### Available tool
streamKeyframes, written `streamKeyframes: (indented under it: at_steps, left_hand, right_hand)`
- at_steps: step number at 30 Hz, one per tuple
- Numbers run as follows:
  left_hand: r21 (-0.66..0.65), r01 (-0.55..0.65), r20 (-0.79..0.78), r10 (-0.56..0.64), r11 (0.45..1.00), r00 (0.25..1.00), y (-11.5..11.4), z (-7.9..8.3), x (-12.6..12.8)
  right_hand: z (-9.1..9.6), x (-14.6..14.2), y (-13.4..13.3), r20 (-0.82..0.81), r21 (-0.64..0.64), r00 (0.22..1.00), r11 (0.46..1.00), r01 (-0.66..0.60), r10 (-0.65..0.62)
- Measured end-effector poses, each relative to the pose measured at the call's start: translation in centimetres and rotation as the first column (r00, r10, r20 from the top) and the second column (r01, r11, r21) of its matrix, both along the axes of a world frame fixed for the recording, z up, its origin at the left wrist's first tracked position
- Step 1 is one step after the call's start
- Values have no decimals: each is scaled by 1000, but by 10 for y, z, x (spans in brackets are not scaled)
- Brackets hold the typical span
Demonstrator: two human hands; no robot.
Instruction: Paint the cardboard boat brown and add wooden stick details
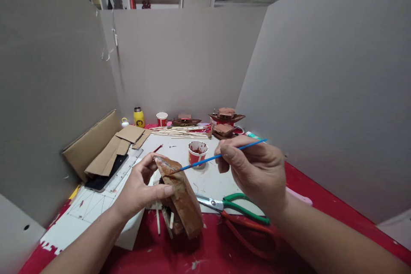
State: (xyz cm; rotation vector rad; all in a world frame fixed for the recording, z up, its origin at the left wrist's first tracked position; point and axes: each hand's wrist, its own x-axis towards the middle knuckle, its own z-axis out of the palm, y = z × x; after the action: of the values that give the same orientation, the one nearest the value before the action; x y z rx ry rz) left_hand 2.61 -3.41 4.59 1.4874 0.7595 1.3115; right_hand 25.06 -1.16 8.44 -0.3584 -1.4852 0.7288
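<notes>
My left hand (146,186) grips a brown cardboard model (185,201) that looks like a small house or boat cabin, tilted, with pale sticks poking out below. Between the thumb and fingers of my right hand (253,169) is a thin blue paintbrush (208,159). Its tip touches the model's upper left face, where the surface looks streaked. Just beyond the model stands a paper cup (198,154) with dark red-brown paint inside. Scissors (236,205) with one green and one red handle lie under and beside my right hand, their blades partly behind the model.
Cardboard pieces (107,154), a black phone-like slab (111,175) and a clear ruler (125,171) lie at left. Wooden sticks (180,130), brown model boats (226,114), another cup (162,119) and a yellow bottle (138,117) line the back. Grey partitions (186,60) enclose the table.
</notes>
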Motion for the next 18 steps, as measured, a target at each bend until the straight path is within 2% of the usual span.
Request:
streamKeyframes:
  at_steps: [7, 18]
  left_hand:
    - [18, 38, -10, -38, 999, 999, 1, 0, -1]
    - [25, 17, -35, -16, 1000, 999, 1, 0, 0]
  right_hand:
    - [-2, -1, 6, 1, 7, 1000, 1000, 2, -2]
    - [-4, -4, 6, 21, 11, 1000, 1000, 13, -13]
